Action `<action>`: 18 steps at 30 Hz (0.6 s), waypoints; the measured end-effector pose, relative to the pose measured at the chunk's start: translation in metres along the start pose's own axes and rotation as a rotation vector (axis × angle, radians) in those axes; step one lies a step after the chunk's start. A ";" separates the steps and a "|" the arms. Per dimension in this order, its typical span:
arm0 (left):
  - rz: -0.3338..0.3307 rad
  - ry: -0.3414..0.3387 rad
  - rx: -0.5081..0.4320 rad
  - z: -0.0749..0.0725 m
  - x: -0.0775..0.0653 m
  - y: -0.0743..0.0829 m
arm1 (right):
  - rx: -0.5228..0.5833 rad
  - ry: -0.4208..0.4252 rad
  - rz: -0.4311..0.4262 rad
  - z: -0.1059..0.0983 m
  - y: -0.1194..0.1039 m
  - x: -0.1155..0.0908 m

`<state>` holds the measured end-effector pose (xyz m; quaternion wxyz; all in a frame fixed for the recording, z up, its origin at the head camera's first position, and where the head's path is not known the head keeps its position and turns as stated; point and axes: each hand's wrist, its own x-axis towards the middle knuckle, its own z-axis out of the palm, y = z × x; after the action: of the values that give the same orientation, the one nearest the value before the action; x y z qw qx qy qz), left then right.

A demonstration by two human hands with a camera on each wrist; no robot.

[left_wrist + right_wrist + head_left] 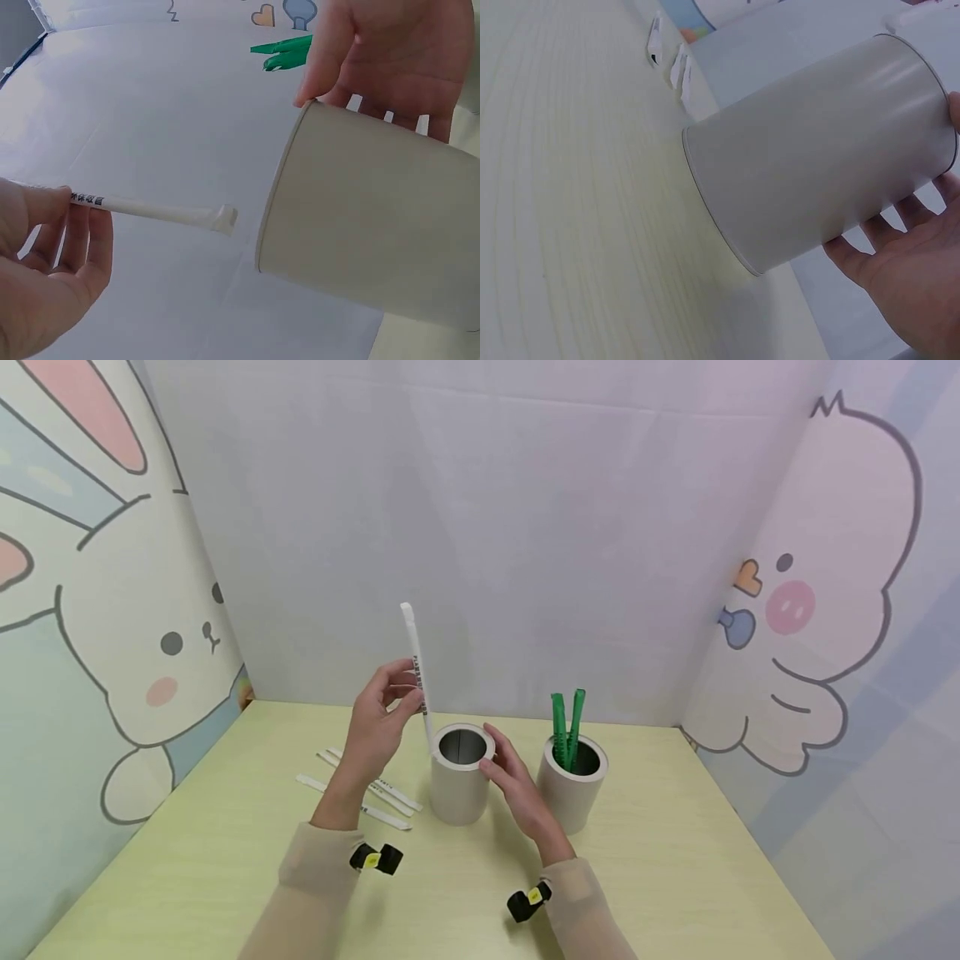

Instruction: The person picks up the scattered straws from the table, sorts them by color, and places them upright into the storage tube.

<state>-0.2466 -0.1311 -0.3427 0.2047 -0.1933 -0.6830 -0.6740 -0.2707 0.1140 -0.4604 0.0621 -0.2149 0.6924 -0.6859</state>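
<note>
One straw (414, 643): tilted, lower end just above rim (463, 767) of cup (459, 797).
Left hand (377, 718): thumb and fingers nearly closed, pinching straw.
Right hand (521, 785): fingers part-open, curved round cup.
Rim: misaligned straw may snag; slack right grip could let cup tip.

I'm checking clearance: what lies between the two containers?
In the head view, the right hand lies between them, touching the container without green sticks.
</note>
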 end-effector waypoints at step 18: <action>-0.010 0.060 -0.010 0.023 -0.003 -0.019 | -0.019 0.003 0.012 0.000 -0.002 0.000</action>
<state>-0.2548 -0.1087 -0.3605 0.2207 -0.1707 -0.6742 -0.6838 -0.2702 0.1145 -0.4583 0.0633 -0.2104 0.7004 -0.6791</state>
